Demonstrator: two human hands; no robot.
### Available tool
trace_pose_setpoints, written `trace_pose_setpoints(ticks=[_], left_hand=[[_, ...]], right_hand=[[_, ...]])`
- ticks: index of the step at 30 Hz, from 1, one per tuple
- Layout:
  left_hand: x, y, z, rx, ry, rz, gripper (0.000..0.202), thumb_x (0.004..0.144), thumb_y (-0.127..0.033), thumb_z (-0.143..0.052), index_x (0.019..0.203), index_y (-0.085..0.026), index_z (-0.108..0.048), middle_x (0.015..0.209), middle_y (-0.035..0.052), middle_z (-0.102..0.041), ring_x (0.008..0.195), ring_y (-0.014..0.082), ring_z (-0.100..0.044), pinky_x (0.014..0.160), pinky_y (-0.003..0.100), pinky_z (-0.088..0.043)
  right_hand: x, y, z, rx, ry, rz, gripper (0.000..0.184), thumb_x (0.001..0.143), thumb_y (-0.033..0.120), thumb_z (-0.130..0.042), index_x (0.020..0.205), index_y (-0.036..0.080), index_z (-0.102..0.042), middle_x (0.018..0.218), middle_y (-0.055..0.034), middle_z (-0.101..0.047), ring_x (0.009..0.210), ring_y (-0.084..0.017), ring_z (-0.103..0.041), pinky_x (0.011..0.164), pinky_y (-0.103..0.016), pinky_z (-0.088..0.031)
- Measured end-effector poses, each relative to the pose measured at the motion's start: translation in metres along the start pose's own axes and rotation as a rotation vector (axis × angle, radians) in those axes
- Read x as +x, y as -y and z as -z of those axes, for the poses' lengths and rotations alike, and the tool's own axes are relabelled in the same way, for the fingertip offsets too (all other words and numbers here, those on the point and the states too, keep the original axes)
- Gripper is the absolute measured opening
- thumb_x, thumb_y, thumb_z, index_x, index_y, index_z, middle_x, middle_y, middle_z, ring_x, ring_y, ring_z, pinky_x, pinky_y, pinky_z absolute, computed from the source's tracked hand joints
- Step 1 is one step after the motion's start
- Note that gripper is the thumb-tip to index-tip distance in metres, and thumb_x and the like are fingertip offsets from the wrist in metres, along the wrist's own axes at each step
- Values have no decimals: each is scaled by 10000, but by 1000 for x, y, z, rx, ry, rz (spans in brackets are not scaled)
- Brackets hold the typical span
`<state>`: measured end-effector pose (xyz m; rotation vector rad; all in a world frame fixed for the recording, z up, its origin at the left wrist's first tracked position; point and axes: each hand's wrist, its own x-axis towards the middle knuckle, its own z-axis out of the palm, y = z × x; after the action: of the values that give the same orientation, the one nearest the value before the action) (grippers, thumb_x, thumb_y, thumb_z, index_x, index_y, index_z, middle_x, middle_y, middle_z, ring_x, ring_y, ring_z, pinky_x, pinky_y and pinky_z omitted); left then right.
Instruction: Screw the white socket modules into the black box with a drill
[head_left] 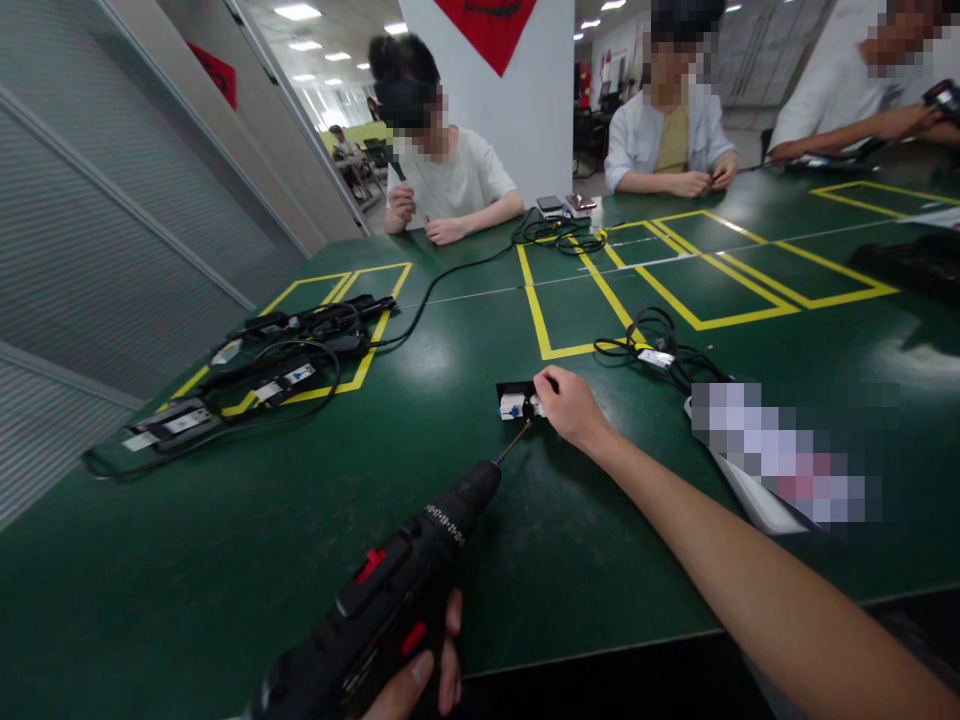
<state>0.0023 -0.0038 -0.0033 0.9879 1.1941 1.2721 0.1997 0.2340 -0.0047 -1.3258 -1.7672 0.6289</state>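
My left hand (412, 680) is wrapped around the grip of a black cordless drill (405, 560) with red buttons, low in the head view. From its chuck a thin bit (514, 441) points up and right, its tip close to a small part. That small part (512, 405) is black and white with a blue spot and lies on the green table. My right hand (570, 402) is closed on the part's right end, reaching in from the lower right. The fingers hide that end; whether the bit touches the part I cannot tell.
Black power strips with cables (285, 360) lie at left on the green table (262, 560), which has yellow tape outlines (544, 320). A coiled cable (649, 340) and a white object (757, 490), partly blurred out, are at right. Several people sit across the table.
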Motion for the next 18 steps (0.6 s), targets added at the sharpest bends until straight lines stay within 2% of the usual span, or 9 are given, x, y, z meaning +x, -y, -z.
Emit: trace_pose_setpoints(ticks=[5, 13, 18], left_hand=[[2, 1, 5, 39, 70, -13, 454, 753, -301, -572, 1174, -260, -407, 871, 54, -608, 382, 150, -559, 370, 316, -473], [0, -13, -6, 81, 9, 8, 566, 755, -317, -566, 1262, -249, -326, 955, 93, -610, 391, 150, -549, 375, 329, -467], [2, -7, -1, 56, 33, 4, 550, 758, -312, -566, 1253, -257, -333, 959, 90, -613, 385, 138, -542, 368, 315, -461]], right_hand=[[0, -1, -1, -1, -5, 5, 271, 871, 297, -377, 718, 170, -560, 745, -42, -614, 690, -138, -527, 627, -239, -340], [-1, 1, 0, -4, 4, 4, 274, 877, 304, -371, 744, 169, -569, 765, -47, -620, 704, -141, -534, 638, -240, -347], [-1, 0, 0, -9, 0, 8, 273, 875, 300, -373, 738, 166, -567, 762, -47, -618, 702, -139, -530, 638, -240, -344]])
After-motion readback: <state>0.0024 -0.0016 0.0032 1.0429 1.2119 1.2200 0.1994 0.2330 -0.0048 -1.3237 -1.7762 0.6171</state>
